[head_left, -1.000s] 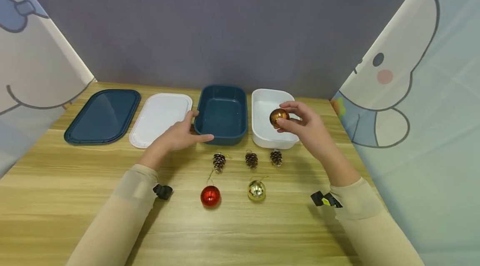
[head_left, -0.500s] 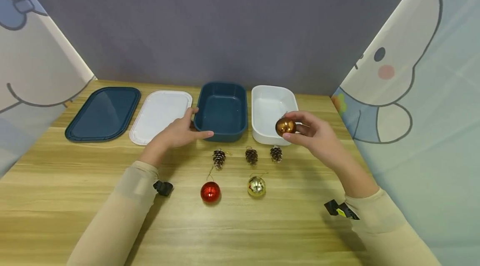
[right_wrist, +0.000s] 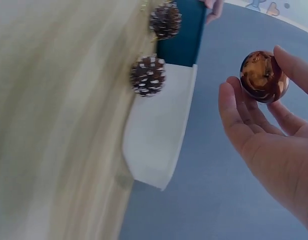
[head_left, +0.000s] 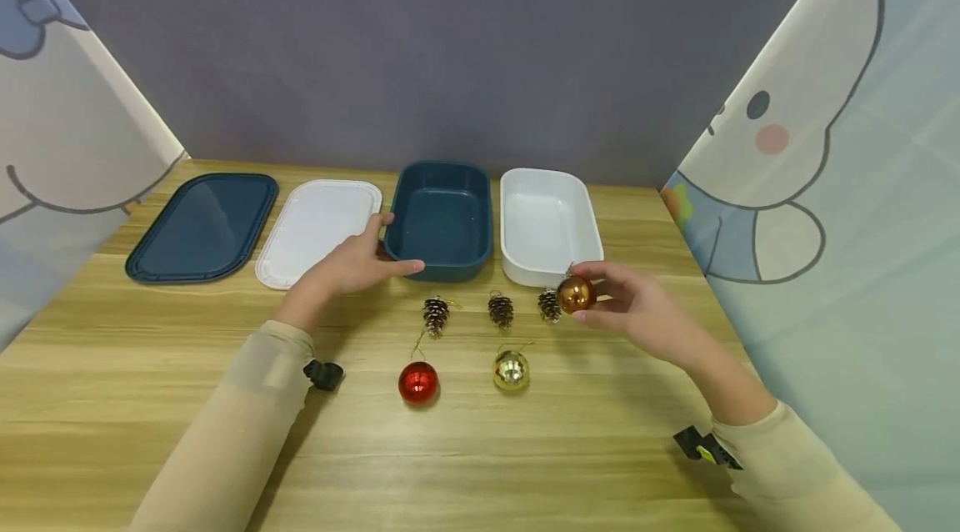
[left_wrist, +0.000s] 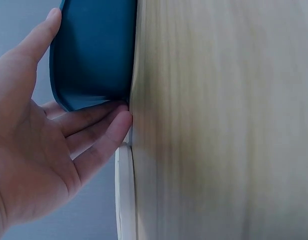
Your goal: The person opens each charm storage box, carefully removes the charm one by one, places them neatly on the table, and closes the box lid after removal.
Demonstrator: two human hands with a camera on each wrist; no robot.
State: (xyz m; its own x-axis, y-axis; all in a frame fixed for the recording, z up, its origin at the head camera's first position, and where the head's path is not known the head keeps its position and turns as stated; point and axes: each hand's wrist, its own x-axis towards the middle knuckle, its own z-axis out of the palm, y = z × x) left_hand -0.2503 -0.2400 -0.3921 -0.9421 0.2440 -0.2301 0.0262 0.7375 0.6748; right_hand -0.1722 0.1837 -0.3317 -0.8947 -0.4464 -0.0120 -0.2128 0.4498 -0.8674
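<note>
My right hand [head_left: 648, 311] pinches a shiny bronze Christmas bauble [head_left: 576, 295] between thumb and fingers, held up in front of the white container [head_left: 555, 257]. In the right wrist view the bauble [right_wrist: 262, 75] sits at the fingertips. My left hand [head_left: 351, 267] spans the near left corner of the dark blue container [head_left: 442, 272], fingers along its side and thumb across its front. The left wrist view has those nearly straight fingers low against the blue wall [left_wrist: 96, 45]. Closer to me lie a red bauble [head_left: 417, 383] and a gold bauble [head_left: 511, 370] with thread loops.
Three frosted pine cones lie in a row before the containers: left pine cone [head_left: 435, 316], middle pine cone [head_left: 500, 310], right pine cone [head_left: 549, 306]. Flat at the left are a dark blue lid [head_left: 202, 228] and a white lid [head_left: 318, 228]. A grey wall [head_left: 420, 48] stands behind.
My right hand has drawn the bronze bauble from above the white container toward me, to just over the right pine cone. My left hand keeps its place at the blue container.
</note>
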